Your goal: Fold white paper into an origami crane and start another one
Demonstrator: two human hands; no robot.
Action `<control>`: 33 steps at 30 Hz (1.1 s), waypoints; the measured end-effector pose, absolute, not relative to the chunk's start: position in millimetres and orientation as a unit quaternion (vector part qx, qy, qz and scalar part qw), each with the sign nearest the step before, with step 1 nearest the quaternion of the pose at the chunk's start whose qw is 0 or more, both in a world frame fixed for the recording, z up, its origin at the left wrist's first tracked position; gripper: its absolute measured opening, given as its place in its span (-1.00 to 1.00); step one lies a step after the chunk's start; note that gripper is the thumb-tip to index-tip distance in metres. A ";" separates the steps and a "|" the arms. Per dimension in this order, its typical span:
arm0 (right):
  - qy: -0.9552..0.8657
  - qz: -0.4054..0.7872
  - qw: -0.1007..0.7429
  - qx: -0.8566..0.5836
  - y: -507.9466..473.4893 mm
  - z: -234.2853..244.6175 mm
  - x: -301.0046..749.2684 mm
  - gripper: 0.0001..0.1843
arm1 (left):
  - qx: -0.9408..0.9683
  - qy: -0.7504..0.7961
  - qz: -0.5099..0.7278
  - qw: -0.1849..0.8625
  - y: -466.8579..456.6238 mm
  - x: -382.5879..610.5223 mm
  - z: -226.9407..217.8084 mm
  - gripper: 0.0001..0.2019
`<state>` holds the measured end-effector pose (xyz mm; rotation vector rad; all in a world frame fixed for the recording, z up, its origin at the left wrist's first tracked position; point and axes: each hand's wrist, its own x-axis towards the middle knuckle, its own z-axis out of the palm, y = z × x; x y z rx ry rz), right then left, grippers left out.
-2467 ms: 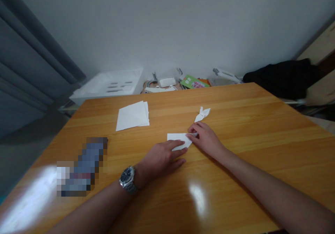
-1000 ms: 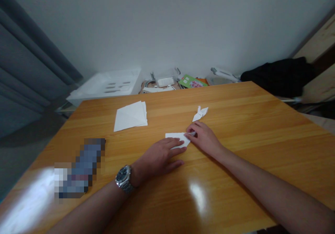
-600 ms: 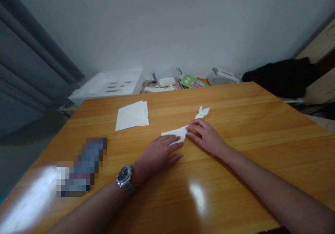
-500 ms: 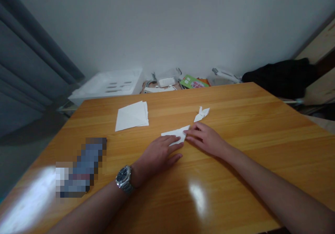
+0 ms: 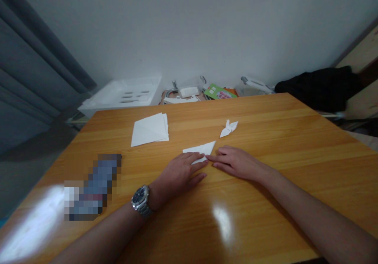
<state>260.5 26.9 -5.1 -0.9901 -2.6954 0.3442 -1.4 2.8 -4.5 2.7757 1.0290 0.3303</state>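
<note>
A piece of white folded paper (image 5: 206,148) lies flat on the wooden table (image 5: 280,130), pointing up to the right. My left hand (image 5: 184,171) rests over its lower left part, fingers stretched out and pressing it down. My right hand (image 5: 233,162) lies at its lower right edge, the index fingertip touching the paper close to the left fingers and the other fingers loosely bent. Part of the paper is hidden under the left fingers. Beyond the right hand stands a small folded paper crane (image 5: 228,128).
A stack of white paper sheets (image 5: 150,130) lies at the back left of the table. On the left is a blurred-out dark, long object (image 5: 96,187). Behind the table edge are a white foam box (image 5: 124,90), a green booklet (image 5: 220,92) and black cloth (image 5: 319,88).
My right hand has slid down slightly toward me along the paper's right edge, baring the paper's right tip. My left hand stays in place on the paper.
</note>
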 end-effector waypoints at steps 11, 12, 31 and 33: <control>-0.923 0.062 0.107 -0.364 34.7 -8.1 269.0 -0.59 | 0.929 0.349 0.102 0.075 1.9 -2.5 -6.5 -0.56; -0.919 0.053 0.107 -0.375 36.4 -9.1 270.3 -0.58 | 0.929 0.349 0.102 0.074 1.8 -2.5 -6.0 -0.56; -0.862 0.046 0.155 -0.481 54.7 -18.5 287.8 -0.55 | 0.931 0.341 0.118 0.064 0.4 -4.5 -7.5 -0.60; -0.868 0.060 0.166 -0.465 52.8 -16.1 288.4 -0.56 | 0.930 0.343 0.115 0.061 1.1 -3.7 -8.4 -0.61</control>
